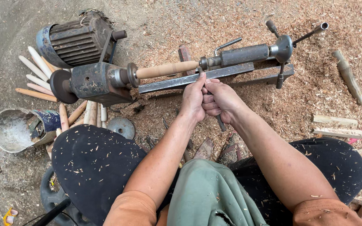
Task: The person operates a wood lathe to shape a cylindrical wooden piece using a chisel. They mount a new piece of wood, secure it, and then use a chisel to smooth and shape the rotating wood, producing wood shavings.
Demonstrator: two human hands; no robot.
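Head view, left hand (193, 98) and right hand (222, 100) side by side, fingers clamped on dark metal turning tool (220, 122), tip against pale round wooden spindle (167, 69) on rusty floor lathe (101, 81), sawdust (315, 96) around.

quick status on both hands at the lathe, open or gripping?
Left hand: closed on the turning tool, near its tip by the wooden spindle.
Right hand: closed on the same tool's handle.

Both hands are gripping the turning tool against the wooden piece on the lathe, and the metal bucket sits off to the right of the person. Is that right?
Not quite. In the head view the metal bucket lies on its side to the person's left, not the right. The rest stands: left hand and right hand both grip the turning tool against the wooden piece on the lathe.
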